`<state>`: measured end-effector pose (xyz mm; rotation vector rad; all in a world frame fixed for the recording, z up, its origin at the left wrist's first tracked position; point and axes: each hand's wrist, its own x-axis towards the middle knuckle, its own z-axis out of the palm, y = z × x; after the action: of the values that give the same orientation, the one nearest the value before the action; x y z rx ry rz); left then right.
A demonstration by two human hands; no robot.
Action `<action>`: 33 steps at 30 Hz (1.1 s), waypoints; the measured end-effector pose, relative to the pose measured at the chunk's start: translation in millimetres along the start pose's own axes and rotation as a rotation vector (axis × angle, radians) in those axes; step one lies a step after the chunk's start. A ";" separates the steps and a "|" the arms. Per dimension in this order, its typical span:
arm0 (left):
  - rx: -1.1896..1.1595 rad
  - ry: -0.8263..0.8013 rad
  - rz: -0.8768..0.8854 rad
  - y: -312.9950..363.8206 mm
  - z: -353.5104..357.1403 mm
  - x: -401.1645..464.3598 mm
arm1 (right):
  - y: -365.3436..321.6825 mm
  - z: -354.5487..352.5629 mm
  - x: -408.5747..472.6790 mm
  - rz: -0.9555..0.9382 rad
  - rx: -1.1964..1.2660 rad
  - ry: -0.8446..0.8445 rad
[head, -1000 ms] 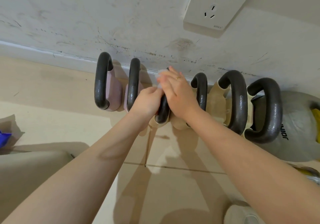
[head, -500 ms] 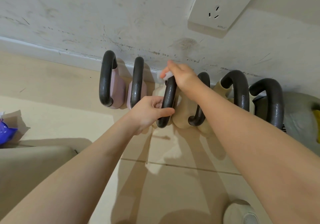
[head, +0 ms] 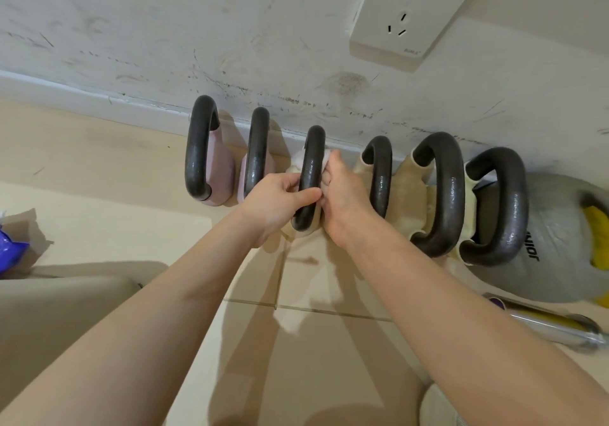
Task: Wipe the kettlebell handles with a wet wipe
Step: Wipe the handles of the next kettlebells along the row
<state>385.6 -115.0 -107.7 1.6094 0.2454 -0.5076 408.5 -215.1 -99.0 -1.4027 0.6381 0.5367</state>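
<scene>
left hand (head: 275, 203) fingers curled tight round third kettlebell handle (head: 309, 175), right hand (head: 344, 195) closed on white wet wipe (head: 324, 159) pressed against that handle's right side, handle third from left in row of six along wall (head: 164, 30)

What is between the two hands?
In the head view, the third kettlebell handle runs between left hand and right hand, with the wet wipe behind it.
</scene>
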 end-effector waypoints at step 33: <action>0.148 0.175 0.215 54.5 52.6 -54.4 | -34.6 -114.5 -67.0 -0.435 -0.431 0.107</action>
<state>353.1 -165.2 -36.1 1.8025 0.1658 -0.2235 373.4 -330.6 -33.9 -1.9239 0.2896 0.2573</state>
